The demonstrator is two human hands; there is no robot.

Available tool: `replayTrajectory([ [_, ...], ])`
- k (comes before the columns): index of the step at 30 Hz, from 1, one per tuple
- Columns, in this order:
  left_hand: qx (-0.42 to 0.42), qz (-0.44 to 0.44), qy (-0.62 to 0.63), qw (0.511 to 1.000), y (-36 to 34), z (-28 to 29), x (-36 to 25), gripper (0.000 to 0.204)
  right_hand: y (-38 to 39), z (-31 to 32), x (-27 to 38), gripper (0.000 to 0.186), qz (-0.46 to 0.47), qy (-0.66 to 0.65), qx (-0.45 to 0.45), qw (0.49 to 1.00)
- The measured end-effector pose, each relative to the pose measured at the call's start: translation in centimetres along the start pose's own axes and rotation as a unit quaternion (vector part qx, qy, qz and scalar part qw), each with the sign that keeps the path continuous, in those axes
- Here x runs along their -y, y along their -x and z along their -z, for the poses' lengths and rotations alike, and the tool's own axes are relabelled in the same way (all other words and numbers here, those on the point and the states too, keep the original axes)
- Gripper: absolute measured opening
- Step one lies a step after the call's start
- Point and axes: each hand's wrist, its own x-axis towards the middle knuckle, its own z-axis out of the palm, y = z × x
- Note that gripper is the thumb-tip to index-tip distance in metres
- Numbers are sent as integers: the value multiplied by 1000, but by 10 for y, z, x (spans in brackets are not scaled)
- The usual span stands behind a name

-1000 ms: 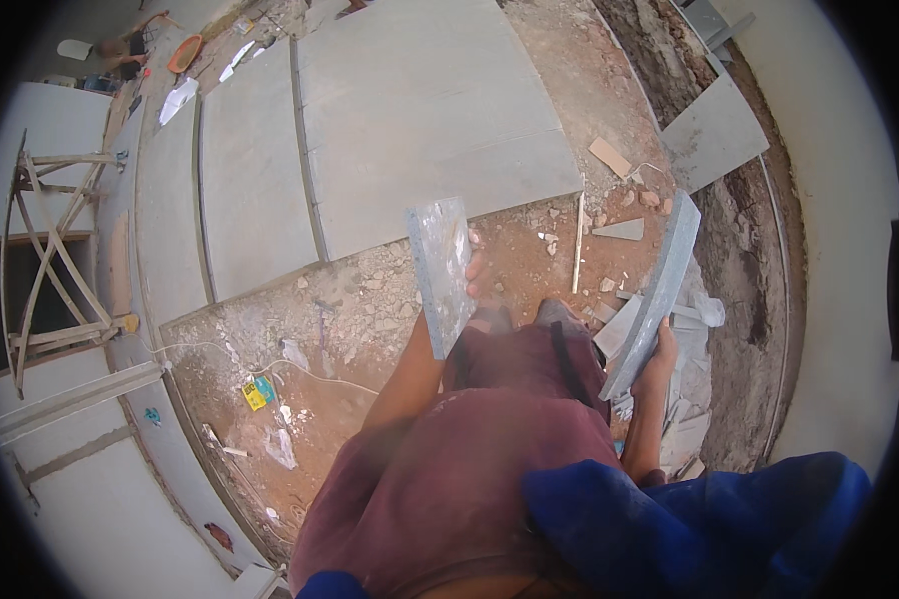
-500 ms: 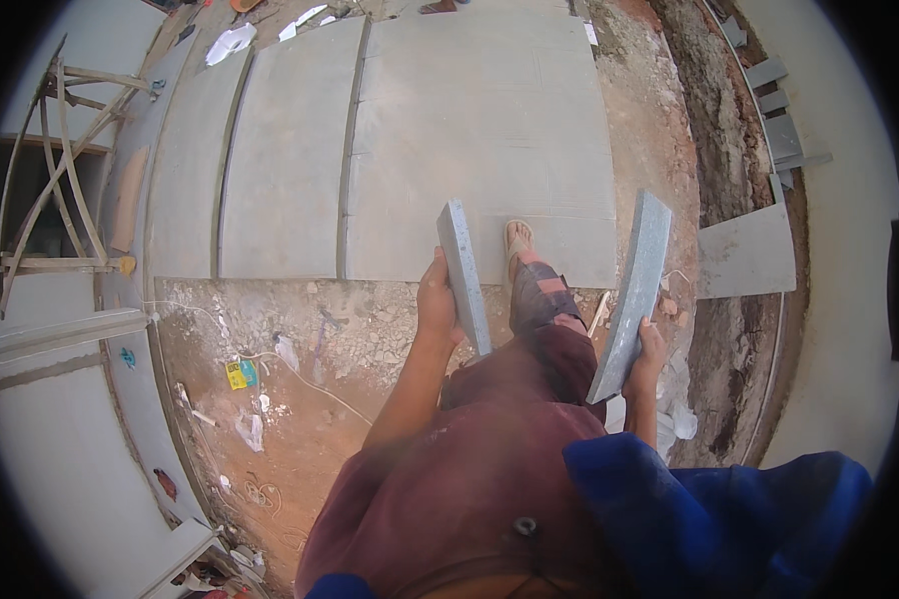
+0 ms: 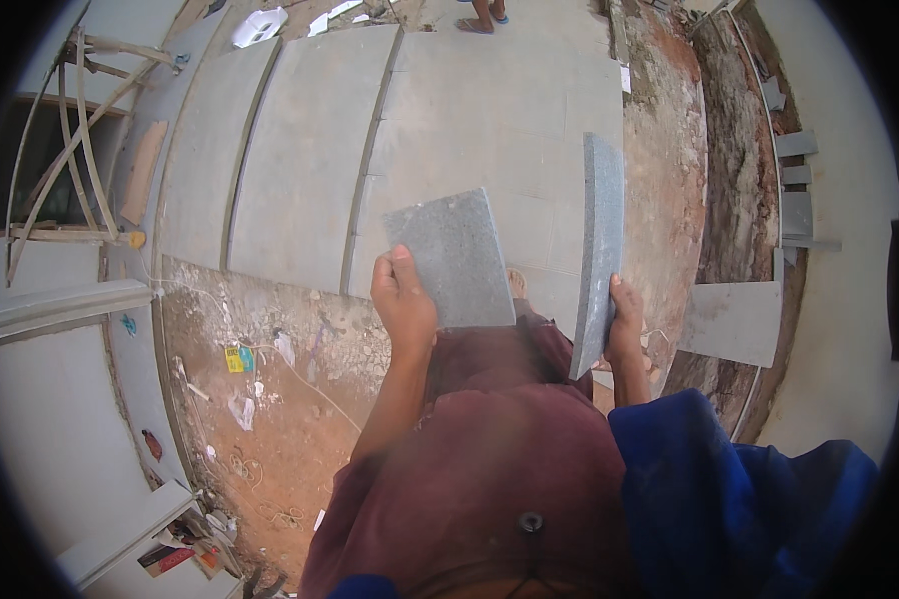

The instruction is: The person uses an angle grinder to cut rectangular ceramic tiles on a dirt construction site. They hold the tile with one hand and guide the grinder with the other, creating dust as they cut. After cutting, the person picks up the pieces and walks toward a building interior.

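My left hand [image 3: 405, 304] grips a flat grey stone tile [image 3: 461, 262] by its left edge, thumb on the face turned toward me. The tile's upper left edge looks rough. On the other side, my right hand [image 3: 624, 321] holds a longer grey stone tile [image 3: 599, 245] that stands nearly upright, seen mostly edge-on. The fingers wrap its right side near the lower end. Both tiles are in the air in front of my body, apart from each other. Beneath them lies a paved grey floor [image 3: 449, 120]; my foot [image 3: 516, 284] shows partly behind the left tile.
Grey steps [image 3: 305, 150] descend leftward. Bare soil with rubble [image 3: 300, 399] and a thin cord lies nearer. A wooden trestle [image 3: 75, 150] stands far left. Cut slabs [image 3: 734, 319] lie along the right wall. Another person's feet [image 3: 481, 22] are at the far edge.
The left tile has turned from edge-on to show its broad face. The right tile has risen and become more upright. More of the other person's feet has come into view.
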Motion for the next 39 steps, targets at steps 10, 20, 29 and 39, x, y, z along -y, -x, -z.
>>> replayTrajectory([
  [10,-14,-36,-24,999,-70,-29,-29,33,-62,-38,24,39,0,28,22,999],
  [20,5,-41,-23,999,-171,-45,-36,33,-107,-124,61,41,39,70,-25,997],
  [29,104,-54,-33,993,-239,-122,-37,29,-169,-188,85,32,96,80,-36,991],
  [39,78,-103,-11,992,-308,-324,-25,31,-331,-164,162,26,163,113,-58,978],
])
